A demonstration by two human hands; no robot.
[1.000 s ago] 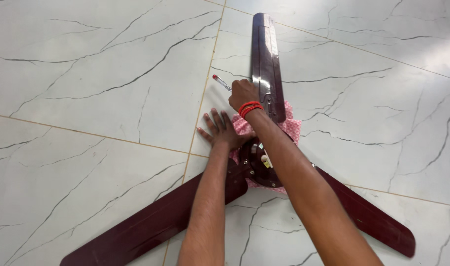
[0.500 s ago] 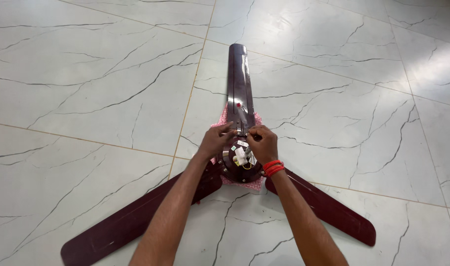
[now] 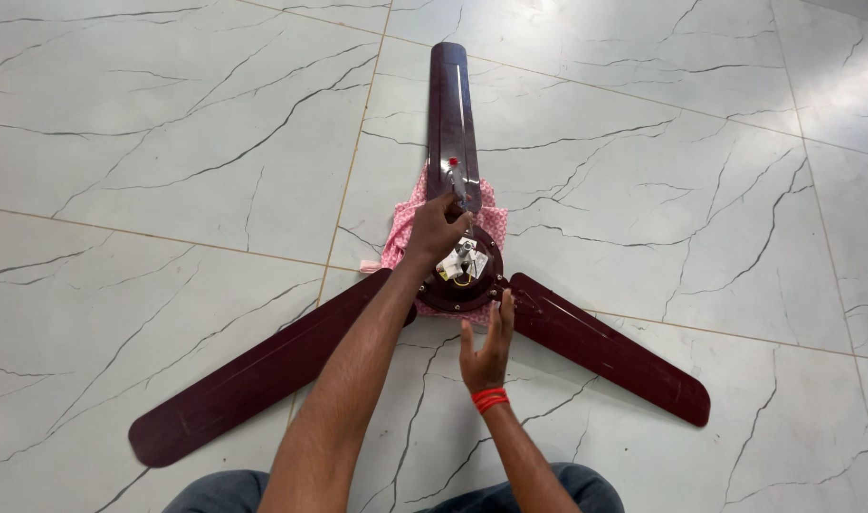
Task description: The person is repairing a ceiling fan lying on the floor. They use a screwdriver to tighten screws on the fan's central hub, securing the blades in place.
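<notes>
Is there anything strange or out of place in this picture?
Yes. A maroon ceiling fan lies on the tiled floor, its hub resting on a pink cloth. The left hand grips a tool above the hub; the right hand touches the hub's rim.

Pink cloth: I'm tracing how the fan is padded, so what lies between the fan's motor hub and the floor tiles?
In the head view, the pink cloth lies between the motor hub and the floor tiles.

Home interior: marble-patterned floor tiles
</notes>
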